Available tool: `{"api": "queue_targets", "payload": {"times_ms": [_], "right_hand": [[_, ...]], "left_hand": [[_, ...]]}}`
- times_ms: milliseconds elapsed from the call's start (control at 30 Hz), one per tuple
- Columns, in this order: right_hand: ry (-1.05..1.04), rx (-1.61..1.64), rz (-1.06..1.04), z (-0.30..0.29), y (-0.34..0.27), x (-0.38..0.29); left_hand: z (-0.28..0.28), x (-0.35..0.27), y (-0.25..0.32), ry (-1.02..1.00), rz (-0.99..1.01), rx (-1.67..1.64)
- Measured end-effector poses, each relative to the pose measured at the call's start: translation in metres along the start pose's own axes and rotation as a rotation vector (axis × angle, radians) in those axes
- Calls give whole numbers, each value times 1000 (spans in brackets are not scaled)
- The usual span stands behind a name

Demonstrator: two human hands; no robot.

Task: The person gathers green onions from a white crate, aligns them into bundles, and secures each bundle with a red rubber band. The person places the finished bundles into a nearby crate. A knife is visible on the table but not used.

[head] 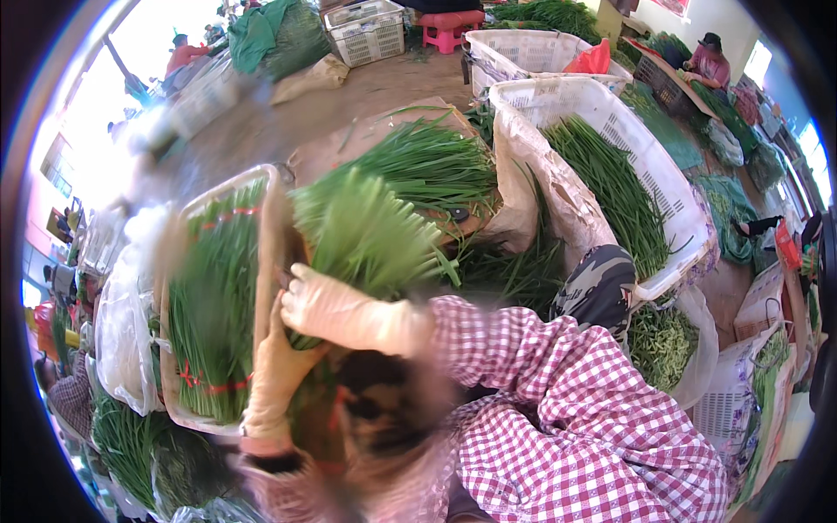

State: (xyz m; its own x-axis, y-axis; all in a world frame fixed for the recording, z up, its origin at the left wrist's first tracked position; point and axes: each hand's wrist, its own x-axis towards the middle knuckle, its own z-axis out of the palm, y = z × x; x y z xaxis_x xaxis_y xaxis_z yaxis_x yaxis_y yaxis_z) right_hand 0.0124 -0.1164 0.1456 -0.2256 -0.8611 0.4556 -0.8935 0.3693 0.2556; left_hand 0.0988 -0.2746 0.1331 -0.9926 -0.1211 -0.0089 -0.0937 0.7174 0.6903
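Note:
A thick bunch of garlic chives (366, 242) is held in front of me, its pale stem ends fanned up and to the right and blurred by motion. My gloved right hand (346, 314) closes around its lower part. Below and left of it, my gloved left hand (281, 372) grips the same bunch, thumb against the stems. Close to my left hand stands a long plastic crate (265, 216) with chive bundles (219, 314) bound in red ties. Beyond the held bunch, loose chives (425, 163) lie spread on a board (314, 153).
To the right, a white perforated crate (628, 137) with a torn liner holds more chives (608, 189). Behind it is another white crate (523, 46) with a red bag. A plastic bag of trimmings (660, 346) sits by my knee. Another person (709, 65) works at the upper right.

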Motion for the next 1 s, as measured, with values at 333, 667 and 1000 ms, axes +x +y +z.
{"api": "queue_targets", "payload": {"times_ms": [333, 667, 1000], "right_hand": [[196, 878, 1044, -63, 77, -123], [238, 1113, 684, 20, 74, -88], [255, 1811, 677, -6, 98, -138]], "left_hand": [[32, -29, -14, 153, -86, -128], [34, -37, -17, 87, -101, -201], [27, -36, -34, -113, -206, -433]]}}
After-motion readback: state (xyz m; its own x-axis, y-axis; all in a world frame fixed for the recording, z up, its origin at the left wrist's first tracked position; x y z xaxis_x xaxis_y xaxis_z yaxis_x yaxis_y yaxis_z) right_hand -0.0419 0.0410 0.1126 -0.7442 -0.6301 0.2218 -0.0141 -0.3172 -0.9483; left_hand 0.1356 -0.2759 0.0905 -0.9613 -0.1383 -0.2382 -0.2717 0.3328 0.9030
